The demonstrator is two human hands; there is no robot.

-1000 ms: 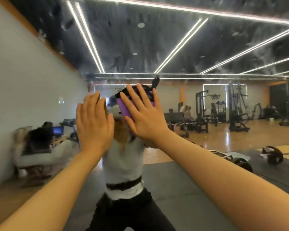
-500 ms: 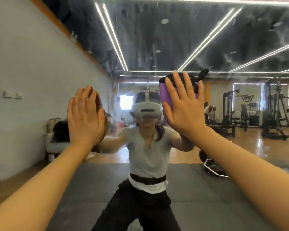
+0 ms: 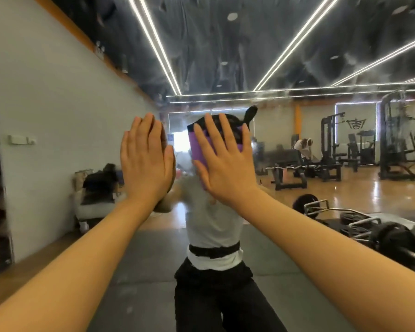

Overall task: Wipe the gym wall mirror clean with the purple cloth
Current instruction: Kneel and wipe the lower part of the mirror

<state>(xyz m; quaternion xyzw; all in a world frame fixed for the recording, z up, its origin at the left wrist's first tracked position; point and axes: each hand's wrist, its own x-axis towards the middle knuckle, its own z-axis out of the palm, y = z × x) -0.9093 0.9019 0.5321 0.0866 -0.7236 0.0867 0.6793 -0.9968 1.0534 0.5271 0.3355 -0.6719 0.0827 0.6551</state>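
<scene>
I press my flat right hand (image 3: 222,164) on the purple cloth (image 3: 199,149) at the mirror (image 3: 297,56) centre, left hand (image 3: 145,161) flat and empty at nine o'clock, and should overlap strokes toward the twelve o'clock smears.

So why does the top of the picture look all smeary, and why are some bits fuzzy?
Head view: the mirror shows streaky smears across the dark reflected ceiling, and the light strips reflect as bright lines; the left edge and the reflected person behind the left hand are motion-blurred; the right hand pressing the purple cloth looks sharp; straight lines bend from the wide lens.
</scene>
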